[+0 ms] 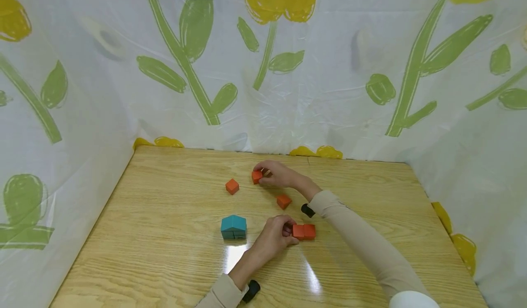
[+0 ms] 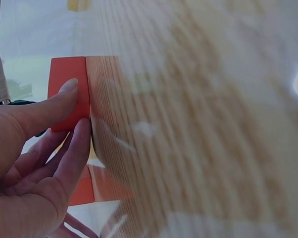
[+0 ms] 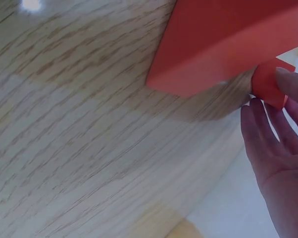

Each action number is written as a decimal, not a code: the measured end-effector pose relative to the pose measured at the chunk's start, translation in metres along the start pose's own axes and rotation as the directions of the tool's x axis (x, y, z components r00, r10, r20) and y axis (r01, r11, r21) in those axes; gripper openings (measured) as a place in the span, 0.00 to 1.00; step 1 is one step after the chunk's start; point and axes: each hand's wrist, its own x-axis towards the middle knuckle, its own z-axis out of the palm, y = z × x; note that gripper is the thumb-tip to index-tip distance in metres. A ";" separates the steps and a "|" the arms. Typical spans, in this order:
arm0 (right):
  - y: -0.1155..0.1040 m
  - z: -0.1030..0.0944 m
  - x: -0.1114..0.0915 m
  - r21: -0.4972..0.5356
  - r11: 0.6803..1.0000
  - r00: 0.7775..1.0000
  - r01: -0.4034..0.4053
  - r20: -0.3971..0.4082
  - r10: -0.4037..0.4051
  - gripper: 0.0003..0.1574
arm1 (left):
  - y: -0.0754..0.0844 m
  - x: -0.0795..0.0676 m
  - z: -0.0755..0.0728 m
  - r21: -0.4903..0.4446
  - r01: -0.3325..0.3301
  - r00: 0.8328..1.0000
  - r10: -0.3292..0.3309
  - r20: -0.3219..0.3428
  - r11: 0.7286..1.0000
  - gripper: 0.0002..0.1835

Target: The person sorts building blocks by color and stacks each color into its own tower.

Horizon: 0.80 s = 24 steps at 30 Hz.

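Two red blocks stand side by side on the wooden table, and my left hand (image 1: 269,237) pinches the left one (image 1: 298,232). In the left wrist view its thumb lies across the red face (image 2: 65,99), with fingertips at the lower edge. The other block of the pair (image 1: 309,231) adjoins it on the right. Farther back, my right hand (image 1: 282,175) pinches a small red block (image 1: 256,177) between thumb and fingers; the right wrist view shows this block (image 3: 270,84) close to the tabletop. One more red block (image 1: 283,201) sits between the two hands.
A loose red block (image 1: 232,186) lies left of my right hand. Teal blocks (image 1: 233,228) form a small house shape left of my left hand. White curtains with painted flowers (image 1: 329,70) enclose the wooden table (image 1: 164,207) at the back and sides.
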 end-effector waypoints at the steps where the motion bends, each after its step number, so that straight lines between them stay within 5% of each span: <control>1: 0.000 0.000 0.000 -0.001 1.000 1.000 -0.003 -0.002 0.003 0.23 | 0.000 0.000 0.000 0.001 -0.001 1.000 0.001 0.000 1.000 0.14; 7: -0.002 -0.003 -0.007 0.047 0.998 0.999 -0.029 -0.021 0.030 0.22 | 0.002 0.000 0.001 -0.008 0.012 1.000 -0.012 0.005 1.000 0.14; 24: -0.003 -0.025 -0.054 0.178 0.982 0.984 0.070 -0.174 -0.038 0.20 | 0.002 0.000 -0.001 -0.028 0.040 0.999 -0.040 0.024 0.999 0.14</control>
